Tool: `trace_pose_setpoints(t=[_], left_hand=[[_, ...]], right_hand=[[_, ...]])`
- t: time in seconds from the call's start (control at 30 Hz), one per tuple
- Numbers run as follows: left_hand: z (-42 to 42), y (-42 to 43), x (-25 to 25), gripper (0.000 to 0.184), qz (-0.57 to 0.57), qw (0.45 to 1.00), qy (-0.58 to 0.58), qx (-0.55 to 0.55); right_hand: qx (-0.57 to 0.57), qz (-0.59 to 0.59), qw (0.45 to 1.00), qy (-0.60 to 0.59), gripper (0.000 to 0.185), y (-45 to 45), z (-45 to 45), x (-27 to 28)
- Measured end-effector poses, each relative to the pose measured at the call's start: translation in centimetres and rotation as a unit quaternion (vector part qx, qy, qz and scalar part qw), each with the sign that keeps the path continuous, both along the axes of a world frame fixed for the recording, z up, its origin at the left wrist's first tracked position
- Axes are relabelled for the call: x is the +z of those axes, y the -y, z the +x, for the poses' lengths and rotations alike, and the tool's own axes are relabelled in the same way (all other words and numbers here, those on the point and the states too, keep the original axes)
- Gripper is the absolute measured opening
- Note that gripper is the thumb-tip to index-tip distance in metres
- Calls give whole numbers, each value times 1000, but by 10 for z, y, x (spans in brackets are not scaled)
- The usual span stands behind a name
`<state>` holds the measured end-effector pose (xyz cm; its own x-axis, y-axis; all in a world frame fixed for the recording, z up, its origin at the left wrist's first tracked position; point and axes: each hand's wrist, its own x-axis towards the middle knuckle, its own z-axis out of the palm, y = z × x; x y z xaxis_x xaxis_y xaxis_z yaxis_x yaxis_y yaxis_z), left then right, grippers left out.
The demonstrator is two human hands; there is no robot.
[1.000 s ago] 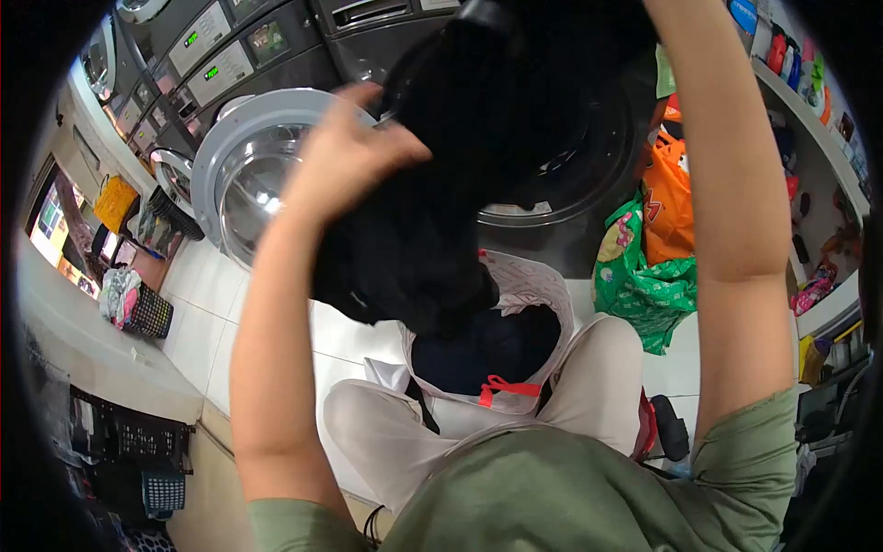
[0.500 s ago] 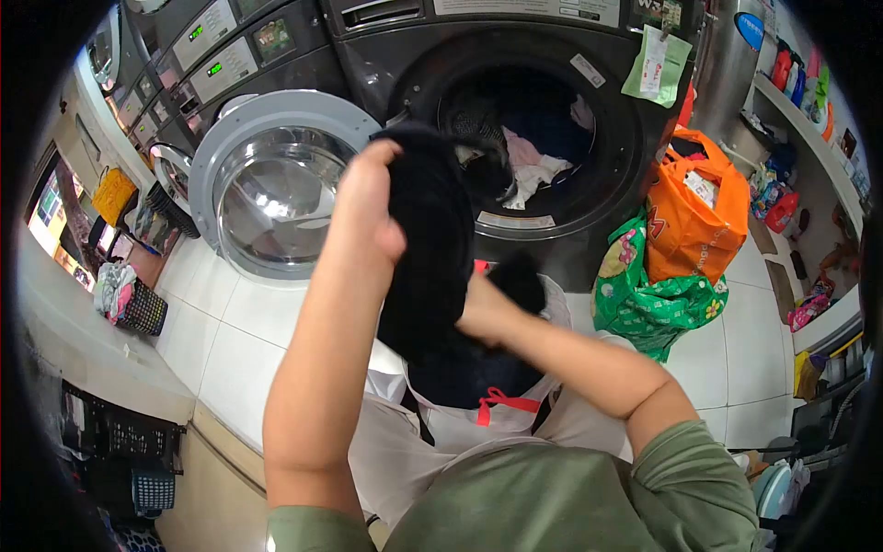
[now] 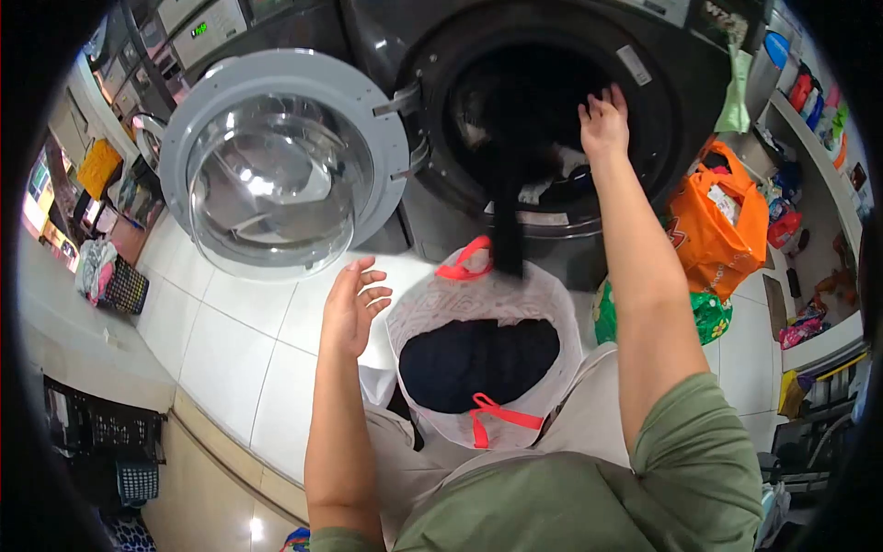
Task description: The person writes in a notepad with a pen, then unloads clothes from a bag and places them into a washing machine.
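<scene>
A black garment (image 3: 508, 216) is in the washer's drum opening, with a long strip of it trailing over the lower rim toward the laundry bag. My right hand (image 3: 604, 127) is raised at the right side of the opening, fingers apart, with nothing visible in it. Left of the bag, my left hand (image 3: 354, 308) hovers empty with its fingers spread. Between my knees stands the white patterned laundry bag (image 3: 418, 304) with red handles. Dark navy clothes (image 3: 478, 363) lie inside it. Light-coloured laundry (image 3: 533, 191) shows low in the drum, partly hidden by the black garment.
The washer's round glass door (image 3: 267, 175) hangs open to the left. An orange bag (image 3: 727, 230) and a green bag (image 3: 708, 317) stand on the right. Farther left is a basket of clothes (image 3: 124, 287). White floor tiles (image 3: 230, 340) surround the bag.
The black garment has gone from my hands into the drum opening. My right hand has moved up to the opening, my left hand down and left. The bag's contents are now exposed.
</scene>
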<state>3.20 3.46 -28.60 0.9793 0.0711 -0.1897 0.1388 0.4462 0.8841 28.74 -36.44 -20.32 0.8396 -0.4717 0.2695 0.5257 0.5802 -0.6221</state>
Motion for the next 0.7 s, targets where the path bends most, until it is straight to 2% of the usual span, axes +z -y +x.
trace_pose_setpoints(t=[0.07,0.1,0.13,0.2,0.27,0.33,0.4,0.47,0.53,0.6,0.67,0.7], left_hand=[[8,1,-11,38,76,997,-33,5],[13,2,-11,37,132,990,-50,1],[18,2,-14,36,189,979,-70,-5],[27,0,-23,34,209,977,-30,-41],[30,1,-22,34,271,960,-25,-70],[34,-1,-34,33,385,922,19,-34],[34,-2,-35,32,474,879,54,-7],[30,2,-25,31,536,841,73,7],[31,2,-25,32,535,840,87,5],[32,2,-25,32,546,833,90,2],[32,0,-28,32,562,822,90,-3],[32,-1,-27,33,568,818,89,-9]], right_hand=[[109,-110,987,-43,49,-15,-13,-21],[191,-162,967,-39,32,-28,-27,-31],[240,-223,943,-52,23,-43,-42,-44],[363,-349,852,-142,20,-69,-79,-70],[507,-487,687,-187,17,-88,-96,-122],[614,-607,478,-161,17,-108,-115,-180],[604,-711,289,-216,23,-129,-138,-250],[475,-851,205,-90,32,-146,-164,-309],[344,-857,262,-280,46,-158,-197,-371],[316,-850,242,-345,61,-157,-240,-386],[304,-857,232,-345,72,-143,-271,-423],[293,-856,263,-336,69,-126,-271,-453]])
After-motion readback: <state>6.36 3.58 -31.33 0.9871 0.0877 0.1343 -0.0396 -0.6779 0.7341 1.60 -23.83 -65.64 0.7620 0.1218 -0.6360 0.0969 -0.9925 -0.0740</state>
